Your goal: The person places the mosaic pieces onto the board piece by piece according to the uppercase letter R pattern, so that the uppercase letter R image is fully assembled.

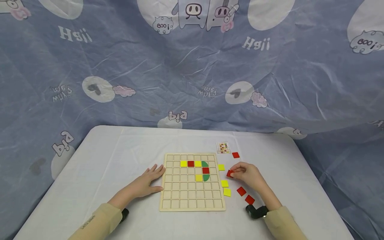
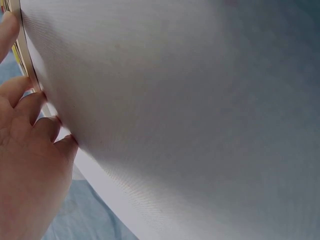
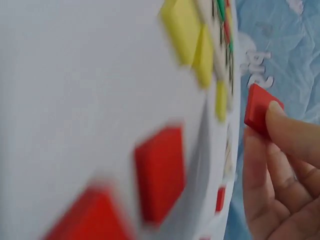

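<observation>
A red square tile (image 3: 259,107) is pinched between the thumb and fingers of my right hand (image 1: 249,175), just right of the wooden grid board (image 1: 192,205). My left hand (image 1: 144,182) lies with spread fingers against the board's left edge; the left wrist view shows the fingertips right at that edge. On the board's upper rows sit yellow tiles (image 1: 199,178), red tiles (image 1: 205,170) and green rounded pieces (image 1: 206,177). They form a row that turns down at its right end and back left.
Loose yellow tiles (image 1: 227,192) lie along the board's right edge. Further right are loose red tiles (image 1: 249,199), with another red tile (image 1: 235,155) near the small printed pattern card (image 1: 223,147). A white cloth covers the table (image 1: 135,140); a blue patterned curtain (image 1: 168,66) hangs behind.
</observation>
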Demonstrator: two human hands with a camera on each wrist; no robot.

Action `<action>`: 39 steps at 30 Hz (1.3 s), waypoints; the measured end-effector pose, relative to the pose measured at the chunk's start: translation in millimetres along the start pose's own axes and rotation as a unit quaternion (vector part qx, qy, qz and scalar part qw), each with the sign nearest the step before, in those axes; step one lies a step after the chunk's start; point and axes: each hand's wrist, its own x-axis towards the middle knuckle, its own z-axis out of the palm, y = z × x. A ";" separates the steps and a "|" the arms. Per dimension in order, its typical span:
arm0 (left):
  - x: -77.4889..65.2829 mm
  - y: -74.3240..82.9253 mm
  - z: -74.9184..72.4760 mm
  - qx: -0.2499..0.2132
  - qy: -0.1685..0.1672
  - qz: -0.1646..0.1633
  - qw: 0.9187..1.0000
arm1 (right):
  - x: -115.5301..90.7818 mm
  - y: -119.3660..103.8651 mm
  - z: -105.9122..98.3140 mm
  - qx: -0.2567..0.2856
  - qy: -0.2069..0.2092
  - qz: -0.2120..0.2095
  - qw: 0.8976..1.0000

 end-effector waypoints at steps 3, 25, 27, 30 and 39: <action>0.1 0.0 -0.3 0.001 0.001 -0.001 1.000 | 3.3 -13.5 9.0 0.029 0.000 -0.001 1.000; -2.6 1.8 3.1 -0.004 0.003 -0.014 1.000 | 8.5 -76.1 99.1 -0.011 -0.070 -0.149 0.986; -2.4 1.4 3.8 -0.004 0.004 -0.014 1.000 | 8.6 -76.6 102.2 -0.026 -0.070 -0.155 0.985; -2.6 1.5 4.0 -0.005 0.005 -0.010 1.000 | 7.4 -76.8 103.5 -0.043 -0.070 -0.160 0.984; -1.2 4.3 1.1 -0.004 0.005 -0.015 1.000 | 8.7 -76.4 102.1 -0.073 -0.073 -0.172 0.980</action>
